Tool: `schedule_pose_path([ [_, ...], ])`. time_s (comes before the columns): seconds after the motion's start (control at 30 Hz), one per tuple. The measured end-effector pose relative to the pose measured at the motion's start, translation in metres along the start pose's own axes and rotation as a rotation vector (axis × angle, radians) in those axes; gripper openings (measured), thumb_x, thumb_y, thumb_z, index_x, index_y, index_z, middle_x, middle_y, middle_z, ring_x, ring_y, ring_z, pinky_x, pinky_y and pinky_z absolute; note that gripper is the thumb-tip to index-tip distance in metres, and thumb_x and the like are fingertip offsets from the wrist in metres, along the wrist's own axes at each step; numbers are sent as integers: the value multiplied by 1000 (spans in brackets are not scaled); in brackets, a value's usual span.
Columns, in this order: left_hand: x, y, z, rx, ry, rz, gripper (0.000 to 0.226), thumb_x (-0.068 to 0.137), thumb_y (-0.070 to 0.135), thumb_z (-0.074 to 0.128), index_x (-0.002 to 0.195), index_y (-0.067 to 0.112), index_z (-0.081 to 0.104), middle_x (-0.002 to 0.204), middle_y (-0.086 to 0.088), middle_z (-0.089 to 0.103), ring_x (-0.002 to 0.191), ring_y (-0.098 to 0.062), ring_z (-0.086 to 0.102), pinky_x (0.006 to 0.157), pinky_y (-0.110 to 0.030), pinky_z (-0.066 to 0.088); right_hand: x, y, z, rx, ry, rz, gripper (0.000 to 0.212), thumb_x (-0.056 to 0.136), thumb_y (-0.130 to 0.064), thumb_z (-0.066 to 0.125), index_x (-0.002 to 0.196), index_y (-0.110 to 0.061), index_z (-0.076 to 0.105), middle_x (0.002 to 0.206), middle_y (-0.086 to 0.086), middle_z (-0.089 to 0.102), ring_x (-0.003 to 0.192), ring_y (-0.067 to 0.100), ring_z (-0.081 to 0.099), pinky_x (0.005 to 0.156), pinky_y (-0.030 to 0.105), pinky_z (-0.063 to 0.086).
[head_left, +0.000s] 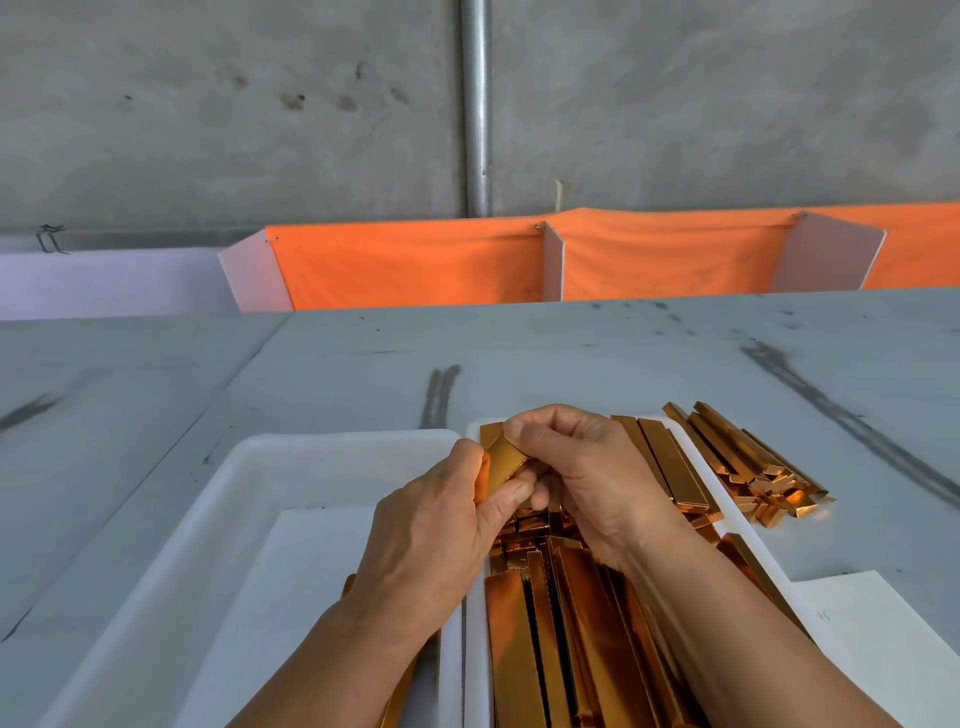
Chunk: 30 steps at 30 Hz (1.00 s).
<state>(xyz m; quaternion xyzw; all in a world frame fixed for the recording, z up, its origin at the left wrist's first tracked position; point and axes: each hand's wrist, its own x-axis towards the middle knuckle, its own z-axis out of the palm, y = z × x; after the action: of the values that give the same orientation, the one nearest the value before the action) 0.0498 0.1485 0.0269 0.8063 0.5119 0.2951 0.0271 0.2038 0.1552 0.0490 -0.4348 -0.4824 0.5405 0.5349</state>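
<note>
Head view: left hand (441, 525) and right hand (587, 467) both pinch one folded gold strip (505, 458) above the far end of the right white tray (475, 649), one of two trays. That tray holds more gold strips than can be counted. The left tray (332, 441) holds white sheets. A pile of strips (748, 467) lies on the table (571, 353). The pencil mark on the paper sheet (872, 639) is illegible.

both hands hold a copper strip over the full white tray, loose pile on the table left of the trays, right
Not left: the head view shows the loose pile of shiny copper strips on the grey table right of the white plastic trays. Left hand and right hand hold one copper strip.
</note>
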Motion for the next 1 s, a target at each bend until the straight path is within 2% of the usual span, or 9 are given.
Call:
schedule_pose_path([
  [0.13,-1,0,0,-23,-4,12,47,77,78,12,80,33,25,61,11,38,53,-3,44,47,-13,27,1,1,0,-32,42,-63,11,88,-16,72,80,-11,67,65,17,64,42,19,49,44,23,45],
  [0.33,0,1,-1,-42,-9,9,55,73,79,12,90,30,31,66,13,40,57,-2,46,48,-11,29,-1,0,0,-23,57,-105,24,90,-17,68,66,-16,66,61,16,65,39,18,50,43,22,45],
  [0.6,0,1,0,-27,-2,3,55,74,78,11,91,30,32,64,12,40,57,-3,48,49,-11,29,-1,1,2,-56,69,-141,10,89,-17,72,82,-10,67,59,16,64,39,18,50,44,22,46],
  [0.77,0,1,0,-38,-6,-7,56,73,78,12,95,31,33,67,14,41,58,-3,48,48,-11,29,-2,1,1,-109,54,-174,15,89,-23,71,76,-15,71,63,17,67,41,18,53,48,23,48],
  [1.0,-1,0,0,-51,25,-4,54,77,78,16,93,30,36,63,12,42,56,-4,48,50,-12,28,-3,-3,-3,-119,19,-142,15,92,-17,67,80,-13,75,66,16,69,46,19,57,49,22,48],
])
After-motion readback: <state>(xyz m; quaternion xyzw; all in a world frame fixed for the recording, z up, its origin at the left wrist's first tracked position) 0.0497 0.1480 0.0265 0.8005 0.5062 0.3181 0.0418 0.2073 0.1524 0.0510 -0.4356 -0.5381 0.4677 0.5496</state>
